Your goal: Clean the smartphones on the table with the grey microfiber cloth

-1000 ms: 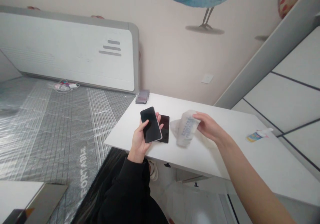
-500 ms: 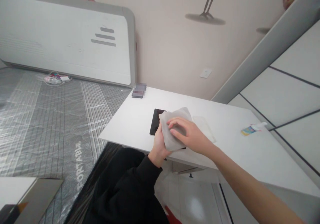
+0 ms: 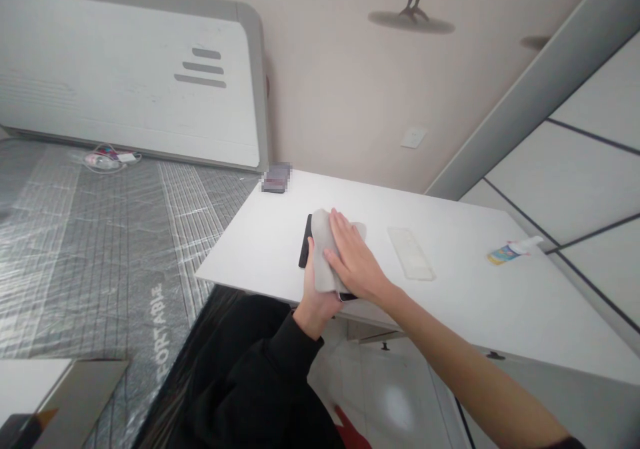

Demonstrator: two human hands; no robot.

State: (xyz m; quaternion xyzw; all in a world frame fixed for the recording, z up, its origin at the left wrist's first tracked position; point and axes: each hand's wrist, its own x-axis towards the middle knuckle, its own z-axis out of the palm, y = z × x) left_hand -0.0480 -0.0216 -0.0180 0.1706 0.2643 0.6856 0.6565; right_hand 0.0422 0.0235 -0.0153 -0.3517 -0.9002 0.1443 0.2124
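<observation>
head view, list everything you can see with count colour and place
wipe: 1, grey-white, under the right hand
phone: 1 showing, black, mostly covered by the wipe
clear case: 1, translucent, table right of the hands
small tube: 1, white, blue and yellow, far right of table
table: 1, white
mattress: 1, grey, left
left hand: grips the phone's near end
right hand: flat on the wipe

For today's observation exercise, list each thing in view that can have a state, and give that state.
Left hand: gripping the phone from below.
Right hand: flat, pressing the cloth.
Cloth: spread over the phone.
Phone: mostly covered, dark edge showing.
Clear case: lying flat on the table, untouched.
Small bottle: lying on its side.
</observation>
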